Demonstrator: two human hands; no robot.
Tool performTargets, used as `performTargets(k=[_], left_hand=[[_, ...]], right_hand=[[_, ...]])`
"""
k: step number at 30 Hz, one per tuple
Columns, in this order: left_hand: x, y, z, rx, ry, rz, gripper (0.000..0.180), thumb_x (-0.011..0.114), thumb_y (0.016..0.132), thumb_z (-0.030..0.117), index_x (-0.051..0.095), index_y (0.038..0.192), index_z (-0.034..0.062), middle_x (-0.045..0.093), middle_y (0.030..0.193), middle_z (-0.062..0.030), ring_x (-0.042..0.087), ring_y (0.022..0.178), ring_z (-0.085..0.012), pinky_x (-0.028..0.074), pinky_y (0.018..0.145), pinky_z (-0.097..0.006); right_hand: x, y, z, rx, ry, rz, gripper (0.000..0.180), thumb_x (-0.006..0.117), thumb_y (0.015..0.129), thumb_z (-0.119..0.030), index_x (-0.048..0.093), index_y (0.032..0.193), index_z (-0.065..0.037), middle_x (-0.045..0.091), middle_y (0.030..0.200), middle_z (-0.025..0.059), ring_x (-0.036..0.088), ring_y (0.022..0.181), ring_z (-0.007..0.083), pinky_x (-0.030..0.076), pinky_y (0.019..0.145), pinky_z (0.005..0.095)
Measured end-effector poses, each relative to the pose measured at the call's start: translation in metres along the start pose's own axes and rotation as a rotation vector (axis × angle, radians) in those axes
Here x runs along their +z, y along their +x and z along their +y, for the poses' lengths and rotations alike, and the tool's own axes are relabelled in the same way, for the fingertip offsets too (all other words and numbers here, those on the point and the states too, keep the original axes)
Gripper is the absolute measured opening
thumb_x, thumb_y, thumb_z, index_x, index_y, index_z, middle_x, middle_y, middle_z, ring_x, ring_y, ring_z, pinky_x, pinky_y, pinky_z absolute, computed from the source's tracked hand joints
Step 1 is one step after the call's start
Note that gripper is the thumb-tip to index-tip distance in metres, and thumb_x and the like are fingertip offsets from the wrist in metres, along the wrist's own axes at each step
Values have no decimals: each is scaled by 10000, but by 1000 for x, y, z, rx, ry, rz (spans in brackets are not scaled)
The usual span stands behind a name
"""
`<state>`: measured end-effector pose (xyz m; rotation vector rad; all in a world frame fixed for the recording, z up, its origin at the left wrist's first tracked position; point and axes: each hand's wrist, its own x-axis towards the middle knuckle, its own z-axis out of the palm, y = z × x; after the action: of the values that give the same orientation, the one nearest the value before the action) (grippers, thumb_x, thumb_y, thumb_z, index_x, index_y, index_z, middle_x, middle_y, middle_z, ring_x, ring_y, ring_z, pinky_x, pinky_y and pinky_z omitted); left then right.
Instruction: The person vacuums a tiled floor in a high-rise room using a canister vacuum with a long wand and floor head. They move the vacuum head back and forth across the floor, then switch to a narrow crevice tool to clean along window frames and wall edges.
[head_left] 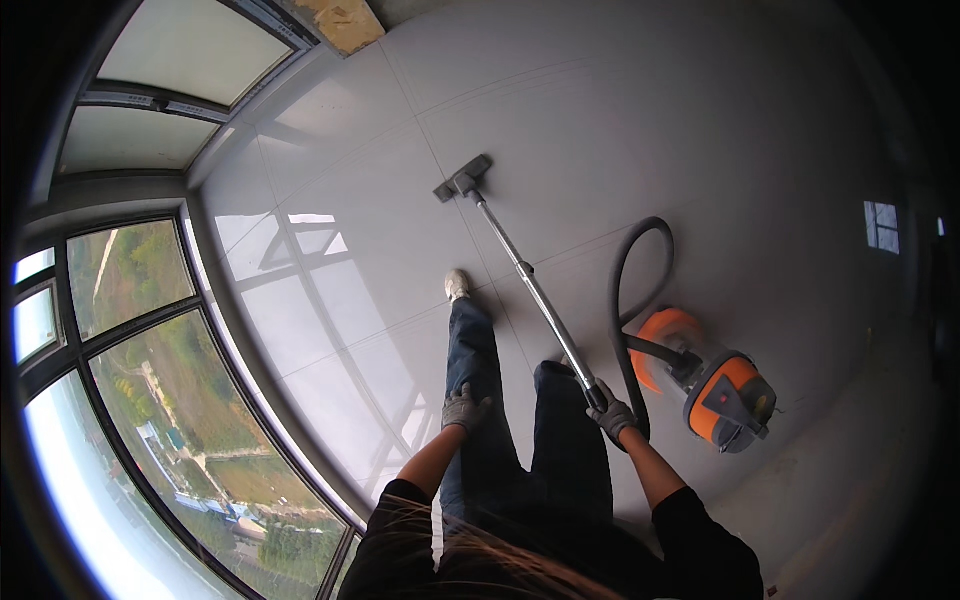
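**Right hand on the vacuum wand, left hand free**

So, r. hand (612, 415), gloved, is clenched round the top end of the metal wand (525, 275), right where the black hose (630, 300) joins it. A one-hand hold that high likely lets the person steer the long tube while standing upright. L. hand (465, 408), also gloved, grasps nothing; fingers loosely curled, resting on or just over the left thigh, can't tell which.

From the wand: its floor nozzle (462, 178) sits flat on the pale tiled floor (640, 120) at the far end, ahead of the forward shoe (457, 285). The hose loops off to the wand's right into the orange canister vacuum (715, 385), which stands on the floor beside the person w/ slack in the hose. A curved window wall (150, 400) runs well left of the wand.
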<state>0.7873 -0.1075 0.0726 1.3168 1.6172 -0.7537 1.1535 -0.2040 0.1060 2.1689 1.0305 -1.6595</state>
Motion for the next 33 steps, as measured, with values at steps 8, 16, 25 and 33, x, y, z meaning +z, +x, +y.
performTargets(k=[8,16,25,33], left_hand=[[53,-12,23,39,55,115,692,511,850,561,480,1356,90,475,1356,-238,459,1235,-409,382,1023,-493],[-14,22,-8,127,77,139,630,499,879,518,488,1352,101,517,1311,-240,480,1214,-409,401,1007,-485],[-103,51,-50,158,137,80,611,514,885,497,461,1349,103,573,1209,-223,553,1107,-418,461,919,-505],[-105,45,-75,76,-50,30,658,511,886,496,428,1386,76,509,1322,-230,500,1202,-405,422,997,-470]], right_hand=[[10,-214,182,323,-165,-155,914,679,774,-467,132,1503,-392,686,985,194,651,912,403,518,810,482],[62,-186,129,158,39,-51,908,705,777,-441,162,1502,-380,670,1070,203,647,981,380,525,833,451],[-18,181,-226,-129,238,144,909,723,788,-401,169,1507,-366,637,1148,195,622,1053,368,484,926,428],[-195,330,-421,-216,202,202,869,746,781,-338,257,1499,-312,674,1076,115,654,864,247,525,801,375]])
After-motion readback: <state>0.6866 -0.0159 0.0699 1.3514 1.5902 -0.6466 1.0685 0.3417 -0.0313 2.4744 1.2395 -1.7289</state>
